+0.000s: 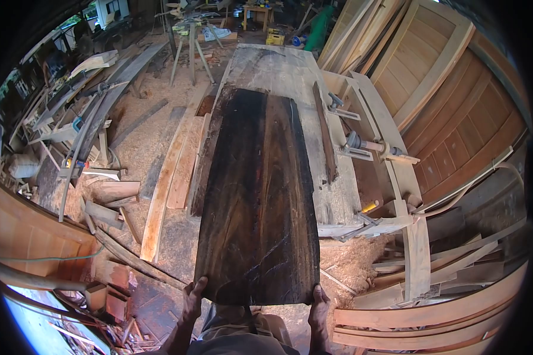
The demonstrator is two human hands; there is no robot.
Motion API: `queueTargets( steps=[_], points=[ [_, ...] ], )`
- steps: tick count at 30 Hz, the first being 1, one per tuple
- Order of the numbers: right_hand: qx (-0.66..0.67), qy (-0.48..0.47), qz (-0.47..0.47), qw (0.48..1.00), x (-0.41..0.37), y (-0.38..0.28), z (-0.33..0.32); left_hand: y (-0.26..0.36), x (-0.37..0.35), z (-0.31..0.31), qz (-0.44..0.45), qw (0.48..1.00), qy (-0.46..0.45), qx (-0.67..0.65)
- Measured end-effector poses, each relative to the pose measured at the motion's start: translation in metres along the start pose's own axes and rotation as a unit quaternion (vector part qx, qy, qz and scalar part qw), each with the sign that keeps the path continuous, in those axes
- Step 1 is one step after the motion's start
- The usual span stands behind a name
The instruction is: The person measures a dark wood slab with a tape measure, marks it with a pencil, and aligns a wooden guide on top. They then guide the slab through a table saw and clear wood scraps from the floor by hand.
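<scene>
A wide dark brown wooden slab [257, 201] with blackish edges stretches away from me, its far part over the pale workbench [278, 65]. At its near left corner my left hand [193, 297] grips the edge, thumb on top and the other fingers mostly hidden underneath. The near right corner is held the same way by my right hand [320, 306]. A narrow dark strip of wood [324, 130] lies on the bench to the right of the slab.
Clamps [361, 144] sit along the bench's right side. Panelled wooden doors [423, 56] lean at the right. Long boards [175, 177] lie left of the slab. Sawdust and offcuts cover the floor. A trestle [192, 53] stands at the back, near a yellow box [275, 37].
</scene>
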State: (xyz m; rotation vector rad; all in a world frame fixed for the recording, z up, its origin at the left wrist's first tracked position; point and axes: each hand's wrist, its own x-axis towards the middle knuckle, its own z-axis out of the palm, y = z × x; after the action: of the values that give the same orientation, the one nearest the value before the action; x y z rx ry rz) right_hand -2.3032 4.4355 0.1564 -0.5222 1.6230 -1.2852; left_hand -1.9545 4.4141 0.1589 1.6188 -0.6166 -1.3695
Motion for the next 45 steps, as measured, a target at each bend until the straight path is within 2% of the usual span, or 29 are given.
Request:
queueTargets(
  steps=[7, 13, 15, 16, 17, 18, 19, 21, 23, 24, 29, 32, 33, 35, 38, 45],
  points=[
    [-0.056, -0.021, 0.014, 0.998, 0.006, -0.01, 0.0, 0.0, 0.01, 0.005, 0.008, 1.0, 0.017, -0.007],
    [-0.024, -0.005, -0.034, 0.999, 0.013, -0.011, 0.012, 0.007, 0.017, 0.007, -0.004, 1.0, 0.012, 0.006],
    [-0.075, 0.013, -0.062, 0.995, 0.006, -0.018, 0.015, 0.025, 0.006, 0.008, 0.011, 0.999, -0.005, 0.03],
    [-0.1, 0.022, -0.074, 0.992, 0.0, -0.023, 0.019, 0.014, 0.01, 0.006, 0.001, 1.0, -0.004, 0.017],
    [-0.22, 0.093, -0.179, 0.954, -0.008, -0.025, 0.026, -0.005, 0.024, 0.004, -0.009, 1.0, -0.001, 0.004],
    [-0.33, 0.16, -0.28, 0.887, -0.02, -0.028, 0.036, -0.015, 0.031, 0.0, -0.016, 1.0, 0.005, -0.009],
    [-0.431, 0.223, -0.371, 0.792, -0.03, -0.029, 0.048, -0.009, 0.029, 0.0, -0.006, 1.0, 0.007, -0.014],
    [-0.366, 0.041, -0.433, 0.822, -0.05, -0.025, 0.075, -0.002, 0.025, 0.009, 0.008, 1.0, 0.01, -0.022],
    [-0.411, -0.054, -0.51, 0.754, -0.052, -0.022, 0.107, -0.014, 0.024, 0.006, -0.002, 1.0, 0.011, -0.025],
    [-0.407, -0.031, -0.528, 0.745, -0.044, -0.01, 0.12, -0.019, 0.03, 0.003, -0.001, 1.0, 0.013, -0.026],
    [-0.418, 0.043, -0.537, 0.732, -0.03, 0.004, 0.132, -0.004, 0.031, 0.01, 0.022, 0.999, 0.013, -0.043],
    [-0.433, 0.055, -0.534, 0.724, -0.03, 0.0, 0.131, 0.007, 0.015, 0.007, 0.106, 0.994, -0.027, 0.001],
    [-0.421, 0.062, -0.542, 0.724, -0.023, -0.002, 0.137, 0.004, 0.022, 0.01, 0.016, 1.0, 0.004, -0.008],
    [-0.41, 0.066, -0.551, 0.724, -0.017, -0.005, 0.141, 0.002, 0.021, 0.015, 0.04, 0.998, 0.038, -0.01],
    [-0.409, 0.068, -0.552, 0.723, -0.02, -0.006, 0.14, 0.015, 0.014, 0.008, -0.018, 0.998, 0.026, 0.062],
    [-0.414, 0.071, -0.541, 0.729, -0.009, -0.009, 0.147, 0.024, 0.025, 0.013, -0.035, 0.997, 0.033, 0.063]
  ],
)
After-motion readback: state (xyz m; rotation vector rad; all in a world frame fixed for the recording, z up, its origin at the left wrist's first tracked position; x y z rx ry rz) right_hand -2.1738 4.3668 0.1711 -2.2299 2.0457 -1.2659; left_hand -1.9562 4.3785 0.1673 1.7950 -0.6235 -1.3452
